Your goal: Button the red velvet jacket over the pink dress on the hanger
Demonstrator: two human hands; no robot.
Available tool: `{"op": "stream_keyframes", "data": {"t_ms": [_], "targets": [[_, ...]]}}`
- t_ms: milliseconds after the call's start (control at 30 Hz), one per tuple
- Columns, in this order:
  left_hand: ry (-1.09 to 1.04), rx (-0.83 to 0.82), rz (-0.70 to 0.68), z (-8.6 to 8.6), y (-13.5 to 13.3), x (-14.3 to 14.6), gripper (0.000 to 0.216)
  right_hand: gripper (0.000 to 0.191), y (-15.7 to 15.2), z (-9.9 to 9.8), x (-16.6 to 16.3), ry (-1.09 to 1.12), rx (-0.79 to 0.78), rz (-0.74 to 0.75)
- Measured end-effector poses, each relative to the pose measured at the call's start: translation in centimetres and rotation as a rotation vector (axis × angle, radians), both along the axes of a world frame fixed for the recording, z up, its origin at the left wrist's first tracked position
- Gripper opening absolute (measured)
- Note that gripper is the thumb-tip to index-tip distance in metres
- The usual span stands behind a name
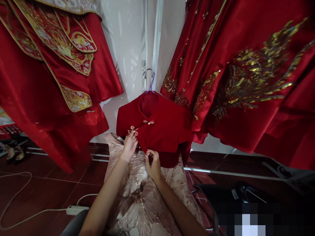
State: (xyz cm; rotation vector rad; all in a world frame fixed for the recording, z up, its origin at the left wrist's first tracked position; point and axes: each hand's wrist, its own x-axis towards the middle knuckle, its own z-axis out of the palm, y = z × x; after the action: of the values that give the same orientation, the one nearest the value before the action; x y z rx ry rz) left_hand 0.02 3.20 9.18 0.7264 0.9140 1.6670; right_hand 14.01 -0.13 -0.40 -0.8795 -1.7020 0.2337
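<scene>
A small red velvet jacket (pixel 162 127) with pearl-and-gold knot buttons hangs on a purple hanger (pixel 150 86) over a pale pink and gold skirt (pixel 145 196). My left hand (pixel 129 144) pinches the jacket's front flap just below a gold button (pixel 133 131). My right hand (pixel 153 164) is closed on the flap's lower edge, fingers around another small button (pixel 148 153). A third button (pixel 149 122) sits near the collar.
Large red gowns with gold embroidery hang at left (pixel 49 72) and right (pixel 246 78). A white pole (pixel 154 39) rises behind the hanger. A white power strip (pixel 76 209) and cable lie on the dark red tiled floor. Shoes (pixel 13 152) sit at far left.
</scene>
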Motion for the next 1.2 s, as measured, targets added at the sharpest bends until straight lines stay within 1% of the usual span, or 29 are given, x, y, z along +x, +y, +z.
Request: {"op": "stream_keyframes", "data": {"t_ms": [100,200,267,367,500,533,567,633,667,700,733,800,867,933,1000,1067,1200], "targets": [[-0.004,0.070,0.057,0.3,-0.4,0.2,0.033,0.029,-0.1,-0.1,0.0,0.001,-0.001,0.003],[0.052,0.127,0.106,0.2,-0.7,0.2,0.037,0.029,-0.1,-0.1,0.1,0.005,-0.010,0.010],[0.091,0.147,0.113,0.0,-0.7,0.0,0.037,0.030,-0.1,-0.1,0.1,0.005,-0.013,0.013],[0.148,0.146,0.129,-0.4,-0.4,-0.2,0.033,0.030,-0.1,-0.1,0.1,0.007,-0.008,0.011],[0.211,0.104,0.244,-0.6,0.2,0.1,0.028,0.029,-0.1,-0.2,0.1,0.015,-0.006,0.009],[0.208,0.100,0.231,-0.3,0.3,0.3,0.029,0.029,-0.1,-0.3,0.0,0.020,-0.008,0.005],[0.210,0.099,0.186,0.1,0.3,0.5,0.030,0.028,-0.1,-0.4,0.1,0.026,-0.014,0.001],[0.258,0.114,0.058,1.4,0.2,1.1,0.034,0.026,-0.2,-0.6,0.1,0.034,-0.032,-0.004],[0.315,0.140,0.012,2.3,0.1,1.4,0.035,0.024,-0.2,-0.7,0.1,0.035,-0.043,-0.007],[0.395,0.183,-0.003,3.3,0.1,1.6,0.035,0.022,-0.2,-0.8,0.2,0.035,-0.050,-0.010],[0.496,0.243,0.014,4.3,0.0,1.8,0.035,0.020,-0.3,-0.9,0.2,0.036,-0.053,-0.013],[0.745,0.376,0.100,6.1,-0.1,2.0,0.034,0.016,-0.3,-1.0,0.3,0.044,-0.050,-0.015],[1.023,0.468,0.189,7.4,-0.2,1.9,0.029,0.014,-0.2,-1.0,0.3,0.055,-0.052,-0.014],[1.263,0.517,0.263,8.0,-0.3,1.7,0.023,0.013,-0.2,-0.9,0.4,0.062,-0.066,-0.007],[1.426,0.563,0.331,8.4,-0.4,1.4,0.021,0.013,-0.2,-0.9,0.4,0.065,-0.079,-0.004],[1.536,0.623,0.367,8.7,-0.3,1.2,0.021,0.014,-0.2,-0.9,0.4,0.072,-0.084,-0.006],[1.677,0.792,0.349,9.5,0.3,0.6,0.015,0.014,-0.2,-0.8,0.5,0.092,-0.084,-0.005]]}}
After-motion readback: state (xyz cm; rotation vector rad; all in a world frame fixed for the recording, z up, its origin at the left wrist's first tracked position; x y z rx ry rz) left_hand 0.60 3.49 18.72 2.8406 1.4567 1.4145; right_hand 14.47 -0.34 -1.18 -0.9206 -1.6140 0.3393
